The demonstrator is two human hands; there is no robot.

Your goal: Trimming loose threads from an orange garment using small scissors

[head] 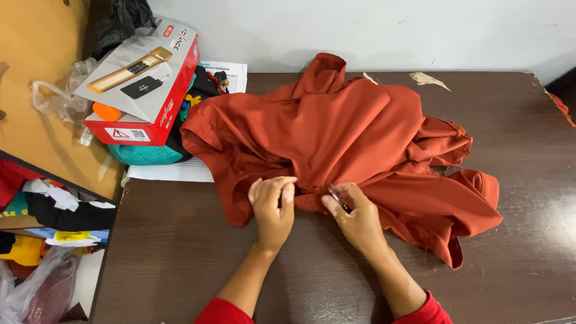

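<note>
The left hand [273,207] pinches the crumpled rust-orange cloth garment [348,138] taut at nine o'clock of the right hand [354,217], whose fingers grip a small dark metal tool [339,198] against the fabric.

The rust-red garment [354,138] is smooth, softly creased cloth with a faint sheen. The dark brown worktop [180,258] looks like wood, slightly glossy. The box [141,78] is glossy cardboard.
</note>
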